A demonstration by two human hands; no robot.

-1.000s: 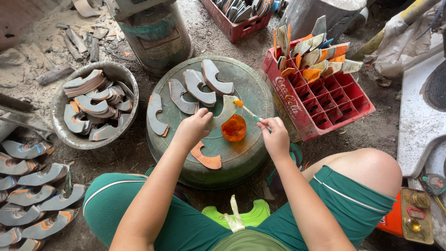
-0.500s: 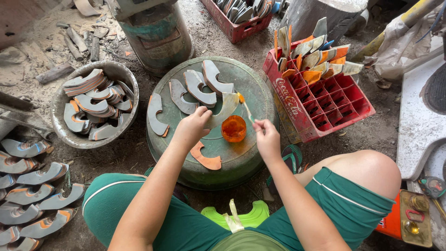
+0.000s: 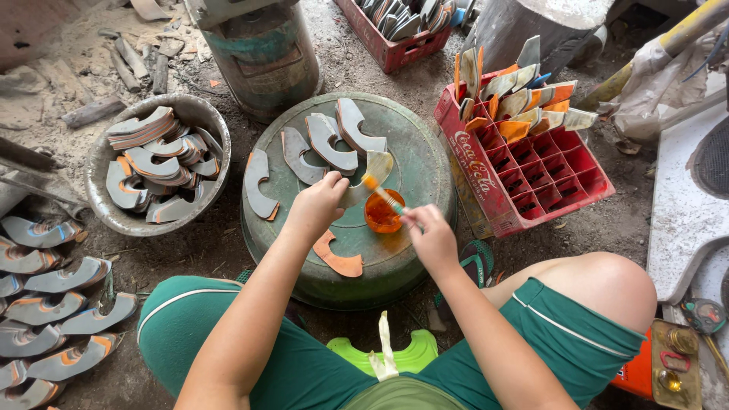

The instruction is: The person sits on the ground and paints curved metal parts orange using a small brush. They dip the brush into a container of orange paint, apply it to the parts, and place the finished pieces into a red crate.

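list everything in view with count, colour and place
upturned basin: one, green, centre
curved pieces: four grey plus one orange on the basin
cup: one, orange liquid, on the basin
brush: one, over the cup
metal bowl: one, grey pieces inside, left
red crate: one, pieces upright in it, right
far crate: one, red, top
drum: one, green, top
coated pieces: a row on the ground, far left
left hand: holds a piece
right hand: holds the brush

A red plastic crate (image 3: pixel 524 182) with white lettering on its side stands right of the green drum (image 3: pixel 425 163).
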